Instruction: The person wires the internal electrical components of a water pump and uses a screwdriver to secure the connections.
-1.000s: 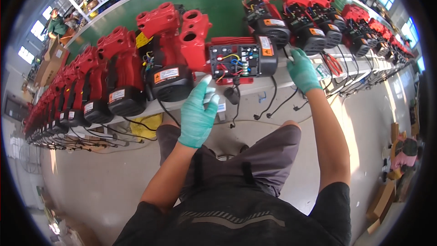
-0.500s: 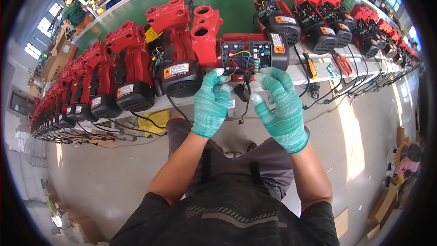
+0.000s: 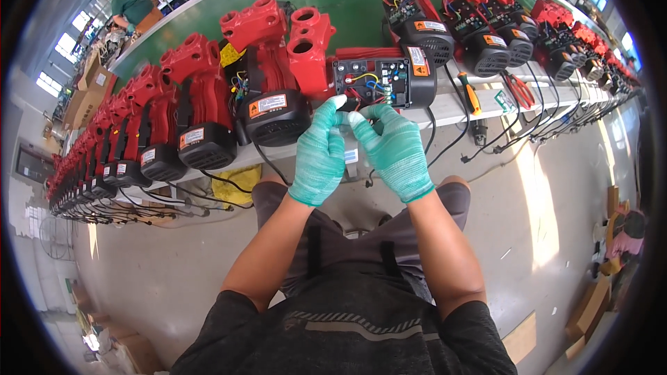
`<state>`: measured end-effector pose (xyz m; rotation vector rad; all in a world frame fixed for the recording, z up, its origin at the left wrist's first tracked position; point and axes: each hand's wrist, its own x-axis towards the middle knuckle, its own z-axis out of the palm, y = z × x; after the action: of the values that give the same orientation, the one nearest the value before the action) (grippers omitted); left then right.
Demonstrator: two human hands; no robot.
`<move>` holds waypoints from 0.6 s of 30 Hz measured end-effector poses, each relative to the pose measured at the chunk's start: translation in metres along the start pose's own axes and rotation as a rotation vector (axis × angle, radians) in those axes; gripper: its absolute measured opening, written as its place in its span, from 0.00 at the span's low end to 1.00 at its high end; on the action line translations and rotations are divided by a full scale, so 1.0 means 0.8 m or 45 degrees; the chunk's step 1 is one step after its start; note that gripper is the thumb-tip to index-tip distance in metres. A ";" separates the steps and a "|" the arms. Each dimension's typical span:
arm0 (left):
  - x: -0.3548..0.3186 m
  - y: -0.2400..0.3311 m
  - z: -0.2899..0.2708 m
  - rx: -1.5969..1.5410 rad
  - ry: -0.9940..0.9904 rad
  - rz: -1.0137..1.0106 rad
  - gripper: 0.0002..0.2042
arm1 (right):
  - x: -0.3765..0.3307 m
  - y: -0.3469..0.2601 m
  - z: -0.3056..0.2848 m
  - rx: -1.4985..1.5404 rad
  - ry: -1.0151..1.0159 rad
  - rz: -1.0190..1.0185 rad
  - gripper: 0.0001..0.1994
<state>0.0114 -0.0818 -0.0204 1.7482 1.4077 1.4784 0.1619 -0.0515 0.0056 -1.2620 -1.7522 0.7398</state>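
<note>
A red pump point(image 3: 313, 69) lies on the bench edge before me, its black control box point(image 3: 343, 69) uncovered. Inside are a circuit board point(image 3: 396, 78) and red, yellow and blue wires. Both hands wear green knit gloves. At the box's lower left edge, my left hand point(image 3: 318, 156) is closed, thumb and forefinger close together. My right hand point(image 3: 394, 153) is closed beside it, fingers bent at the box's lower edge and thumb reaching toward the left fingertips. What either hand pinches is hidden by the gloves. A black cable point(image 3: 432, 128) hangs to the right of my right hand.
Red pumps with black motor covers point(image 3: 279, 118) line the bench to the left. More opened pumps point(image 3: 486, 38) stand at right. A screwdriver with an orange-and-black handle point(image 3: 470, 97) and red-handled pliers point(image 3: 520, 92) lie near the edge. Power cords dangle below. Another person point(image 3: 133, 3) is at far left.
My right hand has moved left and its spread fingers have closed beside the left hand. The black cylindrical piece hanging below the box is now hidden behind it.
</note>
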 end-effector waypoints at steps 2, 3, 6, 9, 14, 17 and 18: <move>0.000 -0.004 -0.001 0.002 -0.027 -0.018 0.27 | 0.005 0.000 0.004 0.110 -0.012 0.032 0.18; 0.000 -0.005 -0.002 0.004 -0.053 -0.042 0.28 | 0.009 -0.002 0.007 0.084 -0.012 0.065 0.17; 0.001 -0.007 -0.003 0.028 -0.088 -0.033 0.28 | 0.018 -0.010 0.004 0.112 -0.068 0.147 0.16; 0.001 -0.008 0.001 0.011 -0.086 0.030 0.29 | 0.021 0.004 0.011 0.122 -0.114 0.147 0.14; 0.018 0.006 -0.009 0.343 -0.113 0.151 0.22 | 0.012 0.018 -0.001 0.101 -0.038 0.125 0.09; 0.047 0.035 -0.020 0.665 -0.164 0.370 0.14 | 0.020 0.005 -0.023 -0.183 -0.049 -0.126 0.08; 0.056 0.035 -0.021 0.700 -0.245 0.395 0.14 | 0.026 0.005 -0.031 -0.378 -0.039 -0.270 0.08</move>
<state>0.0035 -0.0573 0.0285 2.4644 1.5930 1.0733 0.1829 -0.0307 0.0200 -1.2336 -2.0388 0.3888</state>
